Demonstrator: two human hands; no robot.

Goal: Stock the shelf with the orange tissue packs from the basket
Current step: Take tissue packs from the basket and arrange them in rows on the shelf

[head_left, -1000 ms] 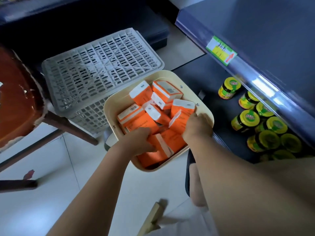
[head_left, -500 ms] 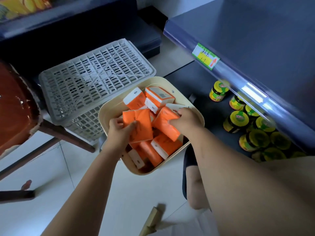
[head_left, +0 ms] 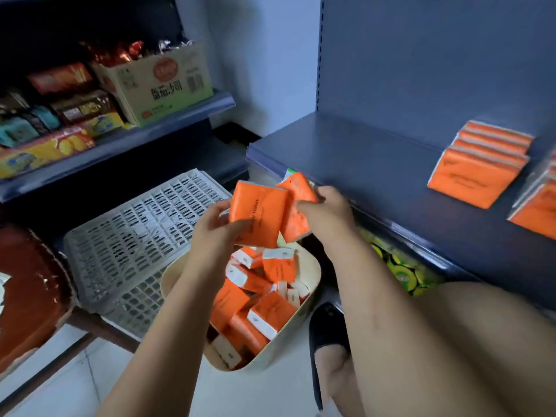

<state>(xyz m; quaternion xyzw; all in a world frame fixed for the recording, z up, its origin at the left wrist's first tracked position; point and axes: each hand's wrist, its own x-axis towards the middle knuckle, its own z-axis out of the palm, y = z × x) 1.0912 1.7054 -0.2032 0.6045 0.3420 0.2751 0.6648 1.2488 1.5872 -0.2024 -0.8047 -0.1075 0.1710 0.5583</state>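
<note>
1. Now my left hand [head_left: 216, 233] grips a flat orange plastic-wrapped tissue pack [head_left: 258, 218], fingers and thumb clamped on its left side.
2. My right hand [head_left: 326, 215] holds a second orange tissue pack [head_left: 296, 206], with the fingers curled round its right edge. This pack is tilted.
3. The two packs overlap, and the left-hand one is in front.
4. Both packs are in the air above the cream oval plastic basket [head_left: 313, 275]. They are just in front of the front lip of the dark blue metal shelf [head_left: 376, 164] and not on it.
5. The basket stands on the pale tiled floor [head_left: 144, 395]. It holds a loose pile of orange packs with white ends [head_left: 270, 314], lying at mixed angles.
6. A flat stack of orange tissue packs [head_left: 478, 164] lies on the shelf, well to the right of my hands. Near it, another orange stack [head_left: 538, 206] is cut off by the frame edge.
7. Jars with yellow-green lids [head_left: 403, 272] sit on the level below the shelf, to the right of the basket.
8. A grey slotted plastic crate [head_left: 135, 236] is left of the basket. I cannot tell whether the two are touching.
9. A worn red-brown seat [head_left: 27, 287] is at the far left.
10. The left rack carries a printed cardboard box [head_left: 162, 85] and blurred snack packets [head_left: 45, 145].
11. A black shoe [head_left: 328, 329] is beside the basket's right wall.
</note>
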